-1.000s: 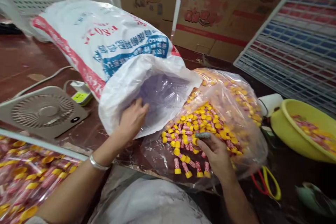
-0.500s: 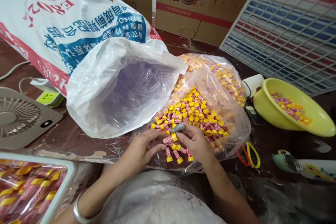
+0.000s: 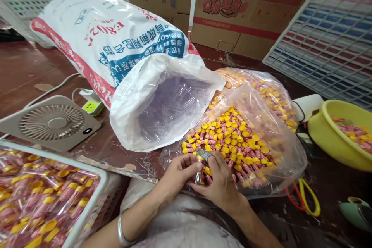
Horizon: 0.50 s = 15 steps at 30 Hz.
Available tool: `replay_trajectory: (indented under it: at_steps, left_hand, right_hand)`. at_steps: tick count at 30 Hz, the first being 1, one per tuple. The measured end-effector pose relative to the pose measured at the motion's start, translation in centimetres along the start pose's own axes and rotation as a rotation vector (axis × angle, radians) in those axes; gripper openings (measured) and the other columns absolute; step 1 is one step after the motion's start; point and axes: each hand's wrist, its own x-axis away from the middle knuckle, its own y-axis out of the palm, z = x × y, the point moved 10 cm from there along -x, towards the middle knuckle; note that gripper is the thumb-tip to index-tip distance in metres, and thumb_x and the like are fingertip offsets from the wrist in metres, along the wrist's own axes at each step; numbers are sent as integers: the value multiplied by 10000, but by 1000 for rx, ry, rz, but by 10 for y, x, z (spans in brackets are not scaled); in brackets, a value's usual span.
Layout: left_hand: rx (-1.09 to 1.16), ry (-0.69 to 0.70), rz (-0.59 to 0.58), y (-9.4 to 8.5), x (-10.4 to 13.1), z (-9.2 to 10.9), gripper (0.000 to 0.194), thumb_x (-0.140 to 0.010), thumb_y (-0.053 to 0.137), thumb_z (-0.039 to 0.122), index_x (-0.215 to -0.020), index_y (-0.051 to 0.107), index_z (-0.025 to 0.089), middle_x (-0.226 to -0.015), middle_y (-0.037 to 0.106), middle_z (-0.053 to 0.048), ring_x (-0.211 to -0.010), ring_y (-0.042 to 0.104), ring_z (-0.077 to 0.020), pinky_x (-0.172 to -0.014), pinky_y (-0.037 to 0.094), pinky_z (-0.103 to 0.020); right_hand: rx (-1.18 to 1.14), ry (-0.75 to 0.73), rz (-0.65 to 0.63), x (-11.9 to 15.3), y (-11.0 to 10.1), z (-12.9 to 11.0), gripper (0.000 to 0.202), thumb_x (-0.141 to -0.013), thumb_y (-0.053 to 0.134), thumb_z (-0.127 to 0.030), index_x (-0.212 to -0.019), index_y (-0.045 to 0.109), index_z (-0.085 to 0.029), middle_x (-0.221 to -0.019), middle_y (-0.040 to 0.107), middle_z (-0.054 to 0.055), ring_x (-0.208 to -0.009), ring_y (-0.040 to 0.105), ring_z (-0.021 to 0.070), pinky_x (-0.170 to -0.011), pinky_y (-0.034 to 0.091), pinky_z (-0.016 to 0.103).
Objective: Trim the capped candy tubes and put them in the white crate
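Observation:
In front of me, a small clear plastic tube (image 3: pixel 198 177) stands roughly upright between my hands, with something yellow at its top. My left hand (image 3: pixel 181 170) pinches it between thumb and fingers. From the other side, my right hand (image 3: pixel 221 180) closes on it, thumb near the lower end and index finger over the top. That index finger wears a grey wrap (image 3: pixel 204 154). Just beyond lies an open clear bag (image 3: pixel 286 155) of small red-and-white patterned pieces with yellow caps (image 3: pixel 229 133). To its left gapes a white woven sack (image 3: pixel 128 118) of empty clear tubes (image 3: pixel 177 104).
At lower left stands a white crate (image 3: pixel 100 186) of filled tubes. Behind it are a fan (image 3: pixel 56 123) and a power strip (image 3: pixel 92 107). On the right are scissors (image 3: pixel 310 197), a yellow bowl (image 3: pixel 325 135) and a wire rack (image 3: pixel 316 42). Cardboard boxes (image 3: pixel 232 35) line the back.
Half a second ago my hands were slightly apart over the bag, with a yellow-capped patterned piece at the fingers. Now they are together around a clear tube. The view has shifted left.

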Motion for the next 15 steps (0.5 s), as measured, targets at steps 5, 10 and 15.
replay_trajectory:
  at_steps: [5,10,15]
  left_hand:
    - [-361,74,-47,-9,-7,21,200,-718,681,221,-890,592,172,-695,532,38,-629,565,-134,-618,472,-252]
    - [-1691,353,367,-60,-14,111,300,-830,454,61,-1044,642,158,-947,646,-115,-760,656,-249,-619,462,-323]
    - [-2217,215,371,-84,-36,121,349,-884,338,41,-985,665,112,-941,621,-181,-708,691,-319,-484,403,-322]
  right_hand:
    - [-86,-29,-181,-6,8,4,781,-712,842,-470,-1335,454,-202,-1279,586,159,-1266,528,363,-1049,477,556]
    - [130,163,-85,-1,-31,57,276,-924,652,-347,-1151,571,-213,-1079,655,111,-1029,645,288,-865,543,416]
    - [281,152,-378,19,-7,62,127,-925,661,-253,-821,597,-222,-837,650,30,-781,630,210,-662,475,307]
